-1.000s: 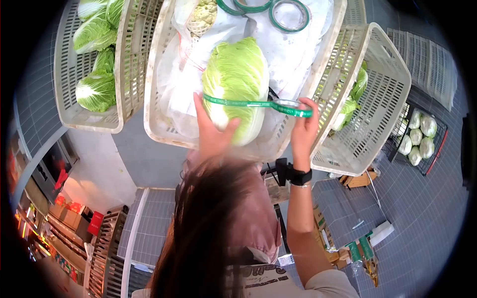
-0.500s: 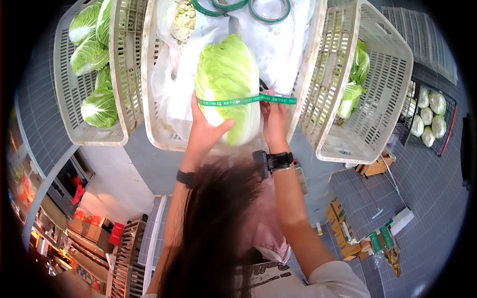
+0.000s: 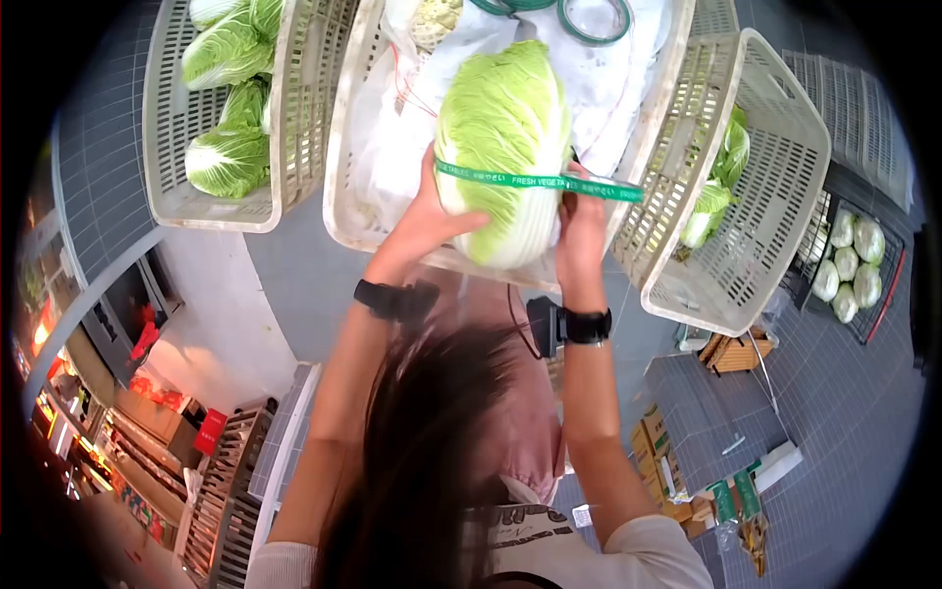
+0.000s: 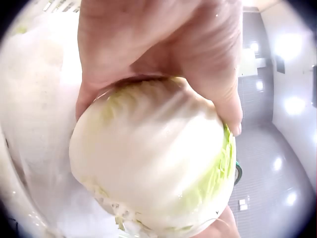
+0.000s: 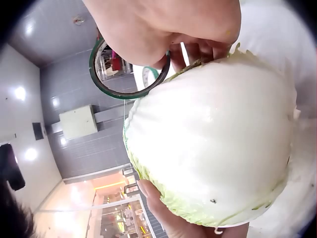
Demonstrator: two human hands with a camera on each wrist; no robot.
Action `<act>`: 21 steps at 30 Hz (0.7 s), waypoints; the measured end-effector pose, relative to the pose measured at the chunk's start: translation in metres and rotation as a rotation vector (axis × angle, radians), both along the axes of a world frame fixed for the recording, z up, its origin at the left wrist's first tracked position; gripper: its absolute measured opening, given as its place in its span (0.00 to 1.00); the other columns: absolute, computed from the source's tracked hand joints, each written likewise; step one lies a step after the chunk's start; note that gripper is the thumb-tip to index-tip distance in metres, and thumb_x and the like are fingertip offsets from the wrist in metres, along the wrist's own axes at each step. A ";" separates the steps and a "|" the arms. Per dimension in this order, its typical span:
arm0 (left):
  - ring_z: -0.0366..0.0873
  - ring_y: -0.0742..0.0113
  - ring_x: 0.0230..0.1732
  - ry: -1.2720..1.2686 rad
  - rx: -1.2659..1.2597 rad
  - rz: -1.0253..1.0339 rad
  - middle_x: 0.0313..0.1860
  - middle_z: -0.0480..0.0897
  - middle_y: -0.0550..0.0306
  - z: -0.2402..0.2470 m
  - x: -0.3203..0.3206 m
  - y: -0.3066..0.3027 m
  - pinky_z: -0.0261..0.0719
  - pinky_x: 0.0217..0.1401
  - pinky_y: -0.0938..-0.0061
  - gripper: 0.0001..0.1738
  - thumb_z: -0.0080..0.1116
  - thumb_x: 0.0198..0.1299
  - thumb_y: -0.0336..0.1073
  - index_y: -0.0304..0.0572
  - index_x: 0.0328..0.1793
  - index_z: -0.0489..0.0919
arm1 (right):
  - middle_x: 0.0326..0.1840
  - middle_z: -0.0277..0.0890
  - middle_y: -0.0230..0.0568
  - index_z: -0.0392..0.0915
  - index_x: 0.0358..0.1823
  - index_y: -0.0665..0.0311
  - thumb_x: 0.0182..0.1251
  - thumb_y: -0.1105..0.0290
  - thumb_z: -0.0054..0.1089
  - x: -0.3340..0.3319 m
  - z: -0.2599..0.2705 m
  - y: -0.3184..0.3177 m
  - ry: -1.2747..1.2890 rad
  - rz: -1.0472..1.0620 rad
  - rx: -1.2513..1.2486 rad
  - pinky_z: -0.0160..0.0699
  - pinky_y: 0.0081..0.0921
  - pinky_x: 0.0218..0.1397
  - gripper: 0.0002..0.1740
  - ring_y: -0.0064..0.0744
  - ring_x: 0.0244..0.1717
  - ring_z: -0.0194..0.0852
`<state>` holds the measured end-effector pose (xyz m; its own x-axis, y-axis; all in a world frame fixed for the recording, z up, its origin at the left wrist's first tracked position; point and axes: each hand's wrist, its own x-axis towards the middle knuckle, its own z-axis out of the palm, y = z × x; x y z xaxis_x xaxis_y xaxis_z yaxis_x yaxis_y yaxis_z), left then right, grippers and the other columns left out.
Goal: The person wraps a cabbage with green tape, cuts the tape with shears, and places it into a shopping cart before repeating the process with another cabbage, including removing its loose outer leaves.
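Note:
A large napa cabbage [image 3: 505, 128] is held over the middle crate, its white base towards the person. Green printed tape [image 3: 520, 182] runs across its upper face to the tape roll [image 3: 618, 190] at its right side. My left hand [image 3: 429, 221] grips the cabbage's left side, thumb over the top near the base. My right hand [image 3: 582, 231] is at the right side, fingers curled at the roll and against the leaves. In the right wrist view the roll [image 5: 130, 94] hangs at the right hand [image 5: 173, 29], beside the cabbage [image 5: 213, 144]; the fingertips are partly hidden.
The middle crate [image 3: 339, 187] holds white sheeting, a cauliflower [image 3: 435, 22] and more tape rolls [image 3: 595, 20]. A left crate [image 3: 211, 211] and a right crate [image 3: 731, 294] hold cabbages. Wrapped cabbages [image 3: 846, 265] lie in a black basket at the far right.
The right hand has come in from the right with the roll, closer to the cabbage's side. The left hand keeps its grip, and the tape still lies across the cabbage.

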<state>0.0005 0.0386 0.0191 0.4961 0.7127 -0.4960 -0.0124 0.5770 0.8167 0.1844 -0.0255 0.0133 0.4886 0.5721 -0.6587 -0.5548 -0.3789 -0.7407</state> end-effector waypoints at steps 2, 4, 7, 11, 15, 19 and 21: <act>0.56 0.61 0.74 -0.055 0.025 -0.013 0.74 0.59 0.52 -0.019 0.001 0.004 0.56 0.74 0.65 0.52 0.64 0.58 0.53 0.40 0.78 0.47 | 0.51 0.75 0.36 0.73 0.57 0.69 0.75 0.61 0.47 0.004 0.021 -0.002 -0.216 0.022 0.065 0.68 0.23 0.57 0.19 0.25 0.51 0.70; 0.61 0.60 0.72 -0.112 -0.303 0.016 0.72 0.63 0.51 -0.024 0.019 0.010 0.61 0.73 0.63 0.49 0.50 0.59 0.66 0.41 0.77 0.51 | 0.49 0.76 0.36 0.74 0.55 0.69 0.75 0.64 0.48 0.002 0.048 0.001 -0.491 0.087 0.070 0.71 0.21 0.52 0.17 0.24 0.46 0.72; 0.68 0.56 0.68 -0.150 -0.587 0.057 0.70 0.68 0.50 -0.018 0.041 0.010 0.68 0.69 0.59 0.55 0.24 0.55 0.80 0.44 0.76 0.58 | 0.49 0.77 0.37 0.75 0.54 0.69 0.73 0.65 0.50 -0.004 0.057 0.006 -0.778 0.162 0.001 0.73 0.22 0.47 0.16 0.24 0.42 0.74; 0.64 0.57 0.71 -0.225 -0.756 0.198 0.72 0.65 0.51 -0.011 0.063 0.016 0.65 0.71 0.56 0.51 0.20 0.58 0.77 0.48 0.76 0.58 | 0.54 0.77 0.45 0.74 0.56 0.70 0.72 0.66 0.52 0.001 0.018 0.006 -0.858 0.125 -0.003 0.75 0.27 0.50 0.18 0.28 0.46 0.75; 0.63 0.59 0.71 -0.162 -0.601 0.151 0.72 0.65 0.50 -0.015 0.059 0.004 0.64 0.71 0.59 0.49 0.25 0.60 0.75 0.47 0.77 0.57 | 0.54 0.74 0.42 0.69 0.61 0.72 0.75 0.68 0.47 0.000 0.010 -0.010 -0.769 0.120 0.090 0.71 0.22 0.55 0.19 0.26 0.51 0.72; 0.62 0.56 0.71 -0.067 -0.333 0.062 0.72 0.64 0.46 -0.064 0.028 -0.007 0.61 0.72 0.64 0.43 0.39 0.68 0.62 0.37 0.77 0.50 | 0.53 0.76 0.50 0.72 0.59 0.72 0.74 0.67 0.48 0.024 -0.003 -0.020 -0.625 0.074 0.141 0.72 0.27 0.55 0.19 0.32 0.52 0.74; 0.60 0.54 0.72 0.257 -0.109 0.013 0.73 0.62 0.45 -0.027 0.016 -0.001 0.58 0.73 0.66 0.40 0.41 0.72 0.55 0.33 0.77 0.48 | 0.53 0.76 0.49 0.72 0.59 0.72 0.74 0.68 0.47 0.019 -0.002 -0.025 -0.742 0.164 0.141 0.73 0.27 0.55 0.18 0.32 0.52 0.74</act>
<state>0.0170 0.0374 -0.0082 0.3351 0.6535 -0.6788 0.1793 0.6630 0.7268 0.2034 -0.0507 0.0110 0.6758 0.7293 -0.1071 0.1610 -0.2879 -0.9440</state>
